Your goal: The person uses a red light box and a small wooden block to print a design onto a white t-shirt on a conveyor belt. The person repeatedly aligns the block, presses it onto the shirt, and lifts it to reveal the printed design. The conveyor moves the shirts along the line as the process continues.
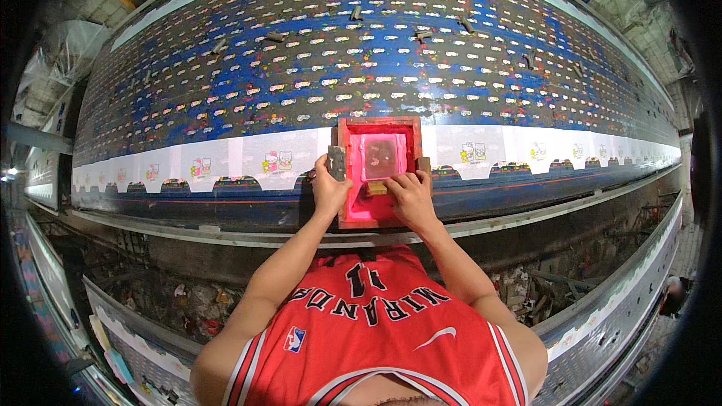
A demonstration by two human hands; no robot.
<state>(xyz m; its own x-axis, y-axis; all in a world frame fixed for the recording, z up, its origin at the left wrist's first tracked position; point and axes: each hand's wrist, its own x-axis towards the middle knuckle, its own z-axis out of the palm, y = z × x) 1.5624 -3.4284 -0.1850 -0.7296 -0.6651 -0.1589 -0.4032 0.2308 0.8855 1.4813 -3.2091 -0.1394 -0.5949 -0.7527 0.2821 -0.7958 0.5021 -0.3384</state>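
A small screen-printing frame [344, 210] with reddish wooden sides stands upright to my view on the long table's near edge. Bright pink ink covers its mesh around a darker, see-through rectangle [380, 159]. My left hand [329, 189] grips the frame's left side by a dark grey block, fingers outside and thumb toward the inner edge. Inside the frame, near the middle, sits a squeegee with a light wooden handle [376, 189]. My right hand [411, 197] is closed at the handle's right end, its fingertips partly hiding it. A brown block [424, 164] sticks out from the frame's right side.
White cloth pieces with printed cartoon figures [278, 159] line the near edge on both sides of the frame. The table beyond [391, 49] carries rows of small prints on blue and dark ground, with several small dark blocks [274, 37]. A rail [210, 234] runs along the front; debris [526, 293] lies below.
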